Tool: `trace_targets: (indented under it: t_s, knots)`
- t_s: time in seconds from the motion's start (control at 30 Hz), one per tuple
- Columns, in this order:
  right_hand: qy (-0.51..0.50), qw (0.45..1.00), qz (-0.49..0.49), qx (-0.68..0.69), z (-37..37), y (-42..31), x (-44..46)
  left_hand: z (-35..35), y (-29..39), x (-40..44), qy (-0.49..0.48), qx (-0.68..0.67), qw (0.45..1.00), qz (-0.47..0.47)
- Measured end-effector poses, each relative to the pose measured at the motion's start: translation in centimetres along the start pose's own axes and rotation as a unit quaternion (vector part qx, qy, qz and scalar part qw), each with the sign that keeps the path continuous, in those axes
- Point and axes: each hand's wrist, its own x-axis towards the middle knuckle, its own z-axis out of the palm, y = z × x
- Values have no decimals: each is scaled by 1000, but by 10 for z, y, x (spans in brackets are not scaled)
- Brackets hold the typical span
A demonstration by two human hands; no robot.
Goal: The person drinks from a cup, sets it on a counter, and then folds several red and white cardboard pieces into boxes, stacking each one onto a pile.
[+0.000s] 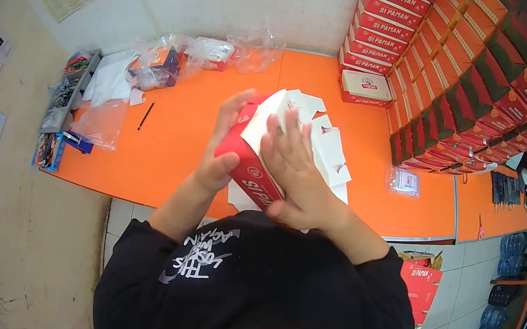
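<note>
A red and white cardboard box (251, 164) marked "SI PAMAN" is held tilted above the table's front edge, close to my chest. My left hand (219, 151) grips its left side, thumb on the near red face and fingers along the far side. Flat against the white top lies my right hand (294, 166), its fingers stretched out and its thumb by the near right edge. Beneath the box, flat white die-cut cardboard blanks (333, 149) rest on the orange table (179, 130); the box and my hands partly hide them.
Red boxes (385, 29) are stacked tall at the back right, with a single box (366, 88) in front. Plastic bags (253, 53), a black pen (145, 116) and a grey tray (72, 89) sit leftward. Pink scissors (481, 228) lie far right.
</note>
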Motion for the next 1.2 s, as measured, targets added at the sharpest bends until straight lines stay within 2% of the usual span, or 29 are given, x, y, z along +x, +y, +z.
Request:
trace_targets:
  t_s: [0.07, 0.13, 0.2, 0.23, 0.27, 0.3, 0.33, 0.37, 0.4, 0.43, 0.47, 0.5, 0.53, 0.57, 0.6, 0.63, 0.67, 0.7, 0.73, 0.77, 0.8, 0.87, 0.93, 0.97, 1.03, 1.07, 1.13, 1.17, 1.2]
  knots:
    - [-80, 990, 96, -63, -3, -3, -2, -10, 11, 6, 35, -77, 996, 6]
    - [-68, 992, 89, -54, 0, 9, -8, -23, 18, 11, 26, -128, 991, 5]
    - [-56, 994, 81, -45, 0, 15, -7, -38, -8, 7, 13, -228, 973, -39]
    - [20, 994, 108, 6, 1, 16, -3, -47, -30, 0, -111, -152, 980, -68]
    - [97, 985, 133, 57, 0, 18, 1, -16, -34, -8, 26, 27, 976, -216]
    - [97, 985, 128, 57, -2, 24, 4, 36, 16, -13, -43, 93, 981, -168]
    - [81, 982, 123, 120, -4, 33, 6, 30, 3, -11, -42, 97, 981, -163]
    - [67, 974, 118, 183, -3, 41, 7, 17, -20, -10, -24, -144, 974, -175]
    - [49, 983, 102, 147, 4, 46, 8, 8, -32, -9, -4, -378, 908, -181]
    - [83, 990, 100, 56, 16, 51, 7, 9, -33, -9, -1, -378, 907, -184]
    - [112, 989, 95, -37, 26, 58, 5, 10, -35, -10, 16, -417, 883, -216]
    - [108, 989, 95, -37, 29, 63, 5, 11, -36, -9, 30, -454, 856, -245]
    - [87, 986, 67, -128, 31, 68, 7, 10, -37, -8, 30, -455, 856, -243]
    - [68, 973, 39, -217, 32, 71, 9, 8, -37, -7, 59, -428, 869, -244]
    - [72, 973, 38, -218, 29, 72, 10, 4, -37, -4, 85, -398, 880, -245]
    - [23, 986, -1, -163, 23, 72, 10, -4, -38, -3, 83, -396, 881, -245]
    - [-28, 993, -38, -106, 17, 72, 8, -13, -38, -4, 72, -365, 883, -285]
    - [-72, 994, -12, -81, 11, 74, 6, -17, -40, -6, 64, -336, 882, -324]
    - [-76, 994, -7, -75, 13, 77, 4, -17, -42, -9, 69, -339, 879, -328]
    - [-4, 992, 126, 23, 15, 82, 2, -17, -43, -11, 69, -342, 877, -331]
    - [70, 957, 254, 117, 16, 86, 2, -16, -44, -11, 66, -344, 876, -332]
    - [67, 962, 237, 121, 14, 89, 4, -11, -45, -10, 82, -342, 877, -328]
    - [3, 987, 157, 18, 17, 88, 4, -10, -43, -11, 100, -339, 878, -324]
    - [2, 987, 157, 19, 20, 88, 1, -11, -41, -10, 98, -329, 880, -327]
    - [-61, 993, 69, 71, 26, 90, -4, -17, -41, -11, 96, -318, 883, -331]
    - [-62, 993, 69, 71, 24, 91, -5, -26, -46, -14, 69, -309, 894, -316]
    - [-44, 982, 46, 179, 16, 88, -5, -30, -59, -17, 42, -299, 904, -303]
    - [-44, 982, 48, 179, 13, 78, 0, -24, -67, -19, 66, -147, 947, -278]
    - [-76, 970, 184, 142, 9, 63, 9, -20, -75, -23, 89, 8, 965, -245]
